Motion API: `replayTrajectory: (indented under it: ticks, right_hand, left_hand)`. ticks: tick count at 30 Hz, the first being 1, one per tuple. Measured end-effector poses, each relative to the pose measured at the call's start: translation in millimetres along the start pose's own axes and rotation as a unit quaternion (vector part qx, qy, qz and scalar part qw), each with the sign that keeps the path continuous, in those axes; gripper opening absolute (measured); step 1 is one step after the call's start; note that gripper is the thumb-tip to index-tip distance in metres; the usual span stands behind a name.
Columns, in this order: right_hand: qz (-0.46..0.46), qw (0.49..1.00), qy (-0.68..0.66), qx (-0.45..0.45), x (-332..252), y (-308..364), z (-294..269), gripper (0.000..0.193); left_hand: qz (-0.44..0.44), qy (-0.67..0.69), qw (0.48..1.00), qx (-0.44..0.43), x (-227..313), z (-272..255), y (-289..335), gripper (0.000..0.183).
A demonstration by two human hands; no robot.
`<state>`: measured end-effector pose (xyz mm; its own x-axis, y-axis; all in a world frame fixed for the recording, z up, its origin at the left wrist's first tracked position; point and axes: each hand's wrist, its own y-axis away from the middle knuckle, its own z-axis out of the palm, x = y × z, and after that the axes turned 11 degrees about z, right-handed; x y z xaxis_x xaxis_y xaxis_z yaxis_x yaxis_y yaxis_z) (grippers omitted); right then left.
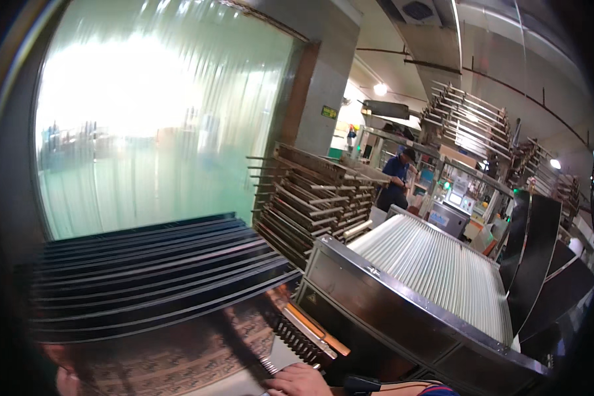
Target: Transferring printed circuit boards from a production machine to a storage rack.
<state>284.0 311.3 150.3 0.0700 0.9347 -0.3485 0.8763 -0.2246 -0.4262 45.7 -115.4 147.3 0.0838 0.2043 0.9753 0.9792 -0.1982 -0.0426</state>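
Resting at the bottom centre of the head view, the right hand (300, 381) has its fingers bent and close together beside the ribbed end of a rack's arm; from where I sit I cannot tell whether they pinch anything. A dark cuff with a cable (363, 384) shows near that wrist. The left hand (66, 381) is at the lower left corner, by the left edge of the copper-toned patterned panel (178, 356); it is blurred and mostly cut off, so I cannot tell how its fingers stand. That panel fills the bottom left of the frame, in front of a row of dark panels (165, 272) with pale edges. Just right of it I make out a black toothed strip (297, 338) and an orange-brown bar (320, 331). A steel-framed roller conveyor (435, 270) spans the lower right, with large dark boards (538, 257) at the far right. Above the row I have a translucent strip curtain (158, 152) at upper left; near the centre are stacked rod racks (317, 204), and beyond them a co-worker (396, 175) in dark blue.
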Motion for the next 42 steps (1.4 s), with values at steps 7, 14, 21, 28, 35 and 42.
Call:
replayTrajectory:
  ticks: [7,14,21,28,35,42]
  right_hand:
    - [-0.001,0.999,0.044,-0.017,-9,-12,-4,0.02]
    - [0.094,0.992,0.018,-0.078,-16,-12,-7,0.018]
    - [0.304,0.908,-0.139,0.254,97,-95,-66,0.026]
    - [0.502,0.669,-0.549,0.0,232,-138,-12,0.026]
    - [0.515,0.71,-0.479,-0.027,161,-178,7,0.027]
    - [0.481,0.772,-0.411,-0.062,61,-216,3,0.029]
  left_hand:
    - [0.121,0.087,0.987,-0.067,2,-10,-12,0.044]
    - [0.054,0.236,0.97,-0.019,-9,-5,-30,0.065]
    - [-0.028,0.226,0.974,-0.007,20,-26,-34,0.06]
    - [-0.286,0.404,0.869,-0.014,23,-36,-74,0.02]
    - [-0.301,0.33,0.895,-0.01,41,-49,-124,0.029]
    - [-0.311,0.353,0.882,-0.034,44,-99,-151,0.034]
